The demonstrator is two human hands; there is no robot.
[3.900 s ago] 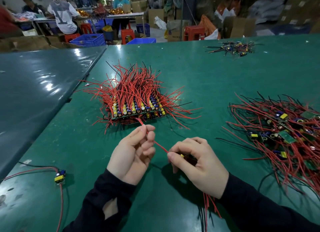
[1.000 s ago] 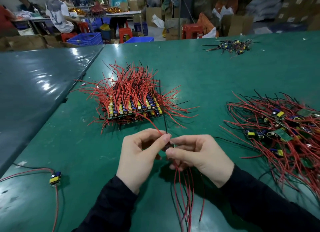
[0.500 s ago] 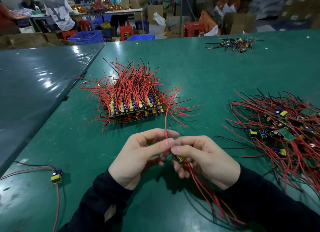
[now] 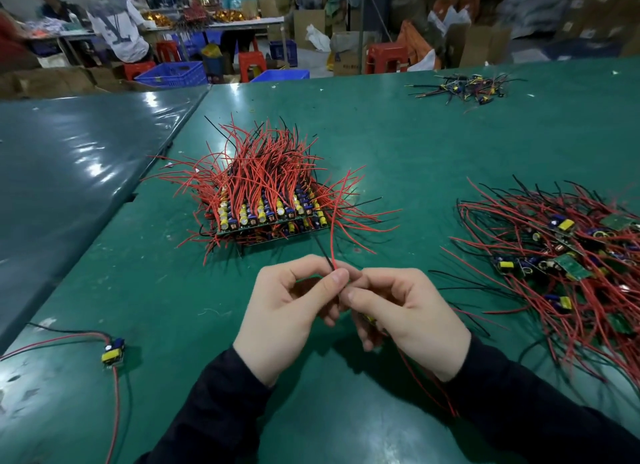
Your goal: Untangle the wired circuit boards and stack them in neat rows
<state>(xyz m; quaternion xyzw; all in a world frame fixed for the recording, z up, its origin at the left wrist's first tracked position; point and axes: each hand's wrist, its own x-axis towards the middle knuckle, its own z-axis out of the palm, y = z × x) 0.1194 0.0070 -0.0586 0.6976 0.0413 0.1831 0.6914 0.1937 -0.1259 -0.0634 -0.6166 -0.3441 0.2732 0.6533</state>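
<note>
Blue crates [image 4: 171, 73] sit on the floor past the table; can't tell what's in them. On the green table [image 4: 415, 145] there's a tidy stack of boards [image 4: 268, 218] with red wires sticking up, and a messy tangled pile [image 4: 568, 256] off to the right. Both hands are close together near the table edge. The left hand [image 4: 287, 318] pinches a red wire [image 4: 331, 242] and a black wire [image 4: 323, 252] between thumb and finger, and the right hand [image 4: 405, 314] is curled around a small board [image 4: 369, 319], mostly hidden. One stray board [image 4: 112, 354] lies far left.
</note>
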